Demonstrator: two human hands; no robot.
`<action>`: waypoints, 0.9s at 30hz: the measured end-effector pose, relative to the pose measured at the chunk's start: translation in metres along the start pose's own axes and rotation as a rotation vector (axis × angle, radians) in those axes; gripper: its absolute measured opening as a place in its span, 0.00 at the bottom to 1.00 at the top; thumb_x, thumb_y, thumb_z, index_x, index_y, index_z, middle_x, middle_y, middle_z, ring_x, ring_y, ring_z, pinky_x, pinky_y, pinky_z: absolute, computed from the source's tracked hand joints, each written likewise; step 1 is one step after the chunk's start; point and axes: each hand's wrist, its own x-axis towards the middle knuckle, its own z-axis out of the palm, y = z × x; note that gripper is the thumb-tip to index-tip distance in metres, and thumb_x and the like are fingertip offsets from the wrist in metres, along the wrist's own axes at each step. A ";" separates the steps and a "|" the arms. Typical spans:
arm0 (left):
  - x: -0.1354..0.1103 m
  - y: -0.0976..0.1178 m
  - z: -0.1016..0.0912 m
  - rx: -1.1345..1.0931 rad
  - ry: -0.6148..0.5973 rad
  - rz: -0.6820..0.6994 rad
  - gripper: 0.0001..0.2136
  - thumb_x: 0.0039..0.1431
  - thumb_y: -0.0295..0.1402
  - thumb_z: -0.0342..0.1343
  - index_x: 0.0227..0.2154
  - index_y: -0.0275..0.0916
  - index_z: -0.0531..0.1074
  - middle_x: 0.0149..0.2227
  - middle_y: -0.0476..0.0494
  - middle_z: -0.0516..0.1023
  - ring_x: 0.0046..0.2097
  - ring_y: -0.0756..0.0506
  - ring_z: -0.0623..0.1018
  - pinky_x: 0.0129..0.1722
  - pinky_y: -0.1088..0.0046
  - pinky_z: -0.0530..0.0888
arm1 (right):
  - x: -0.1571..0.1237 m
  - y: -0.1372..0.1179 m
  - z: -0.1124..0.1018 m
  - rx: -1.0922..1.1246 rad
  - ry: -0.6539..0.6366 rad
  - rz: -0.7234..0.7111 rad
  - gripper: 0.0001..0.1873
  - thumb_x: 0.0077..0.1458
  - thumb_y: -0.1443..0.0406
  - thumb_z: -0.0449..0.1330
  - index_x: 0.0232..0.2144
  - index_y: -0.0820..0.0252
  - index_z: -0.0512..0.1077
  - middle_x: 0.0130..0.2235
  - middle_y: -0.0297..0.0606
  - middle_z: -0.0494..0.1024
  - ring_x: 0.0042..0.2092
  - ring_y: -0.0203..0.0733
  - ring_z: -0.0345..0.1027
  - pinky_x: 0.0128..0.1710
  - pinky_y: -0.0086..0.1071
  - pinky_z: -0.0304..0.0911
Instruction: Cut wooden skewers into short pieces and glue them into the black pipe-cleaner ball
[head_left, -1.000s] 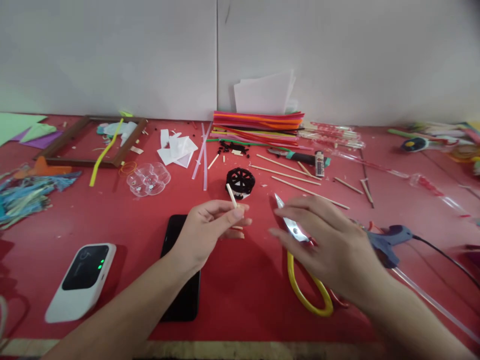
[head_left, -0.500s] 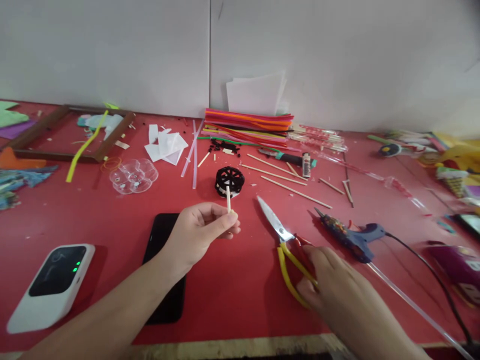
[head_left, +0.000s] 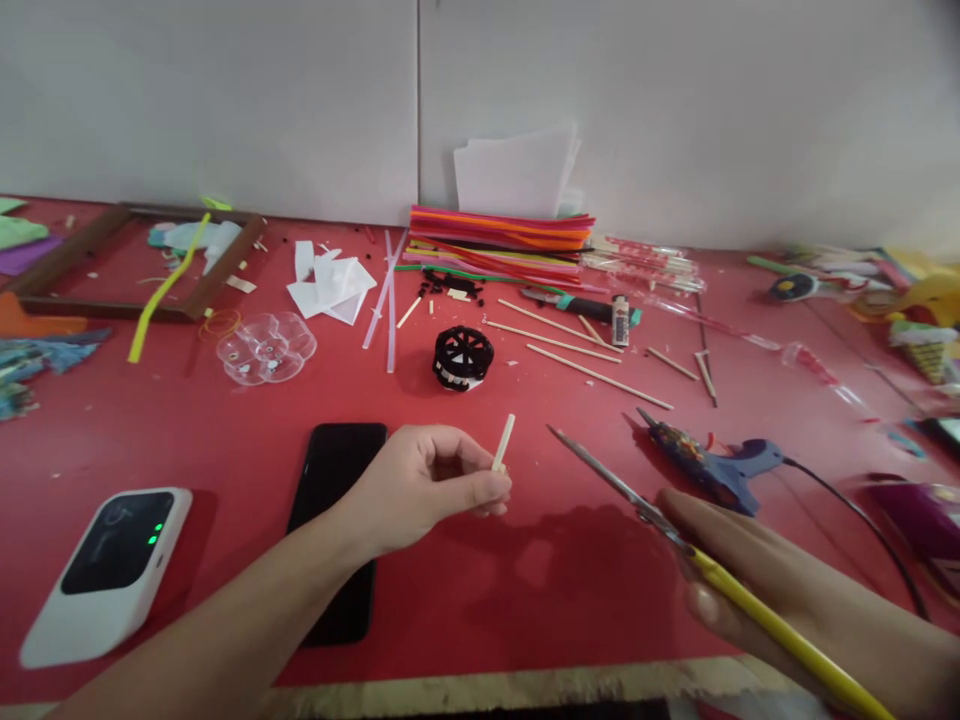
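Between thumb and fingers, my left hand [head_left: 442, 480] pinches a short pale wooden stick [head_left: 505, 441] that points up and slightly right. My right hand [head_left: 772, 590] grips a pair of yellow-handled scissors [head_left: 622, 490], lifted off the table and turned edge-on, with the blades looking closed. The blade tip points left toward the short stick, apart from it. A small round black spoked piece [head_left: 463, 357] with pale bits around its side sits on the table beyond my left hand. Long thin wooden sticks [head_left: 600, 376] lie to its right.
On the red table [head_left: 450, 610], a black phone [head_left: 337, 590] lies under my left forearm. A white device [head_left: 109, 575] is at left. A blue glue gun [head_left: 712, 460] with a cord lies near my right hand. Coloured pipe cleaners [head_left: 499, 240] are stacked at the back.
My right hand has lifted the scissors off the table and turned them edge-on. My left hand has moved right and slightly nearer with the short stick, which now leans right.
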 end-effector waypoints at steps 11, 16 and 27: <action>-0.001 0.007 -0.001 -0.147 -0.153 -0.224 0.10 0.46 0.32 0.72 0.24 0.33 0.77 0.23 0.47 0.81 0.25 0.52 0.80 0.29 0.80 0.78 | 0.032 -0.048 -0.017 0.013 -0.347 0.033 0.35 0.47 0.35 0.55 0.38 0.58 0.75 0.39 0.48 0.79 0.37 0.54 0.73 0.34 0.44 0.71; 0.001 0.005 -0.005 -0.145 -0.149 -0.268 0.07 0.48 0.30 0.71 0.27 0.33 0.79 0.25 0.46 0.82 0.27 0.52 0.82 0.30 0.80 0.80 | 0.040 -0.058 -0.019 -0.038 -0.359 0.062 0.38 0.46 0.34 0.53 0.39 0.59 0.76 0.40 0.51 0.79 0.39 0.58 0.74 0.36 0.48 0.71; 0.002 0.006 -0.007 -0.123 -0.077 -0.335 0.10 0.44 0.32 0.73 0.26 0.33 0.79 0.25 0.45 0.83 0.26 0.51 0.81 0.29 0.80 0.80 | 0.050 -0.063 -0.019 0.003 -0.405 -0.036 0.25 0.55 0.43 0.57 0.30 0.58 0.72 0.32 0.38 0.77 0.31 0.42 0.69 0.30 0.33 0.62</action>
